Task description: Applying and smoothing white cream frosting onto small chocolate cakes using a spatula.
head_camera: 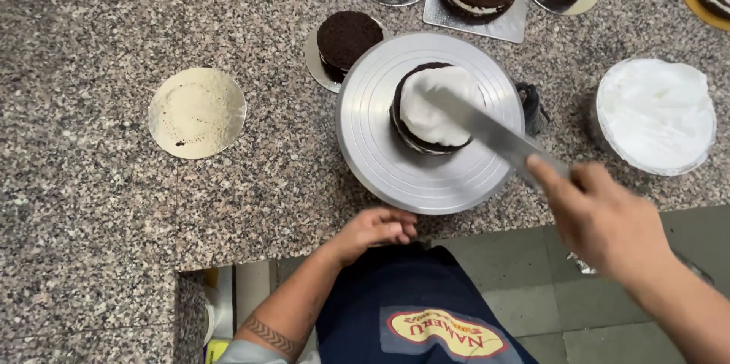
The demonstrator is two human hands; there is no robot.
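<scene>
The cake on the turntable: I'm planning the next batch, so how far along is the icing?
Done: white cream covers the top of the dark cake on the turntable. In hand: the right hand lays a spatula across that cream, while the left hand rests at the turntable's near edge. Left: its dark sides show bare, and a cake behind has no cream on top. The cream bowl is full.

Speckled granite counter (91, 204); grey tiled floor (532, 295).
</scene>
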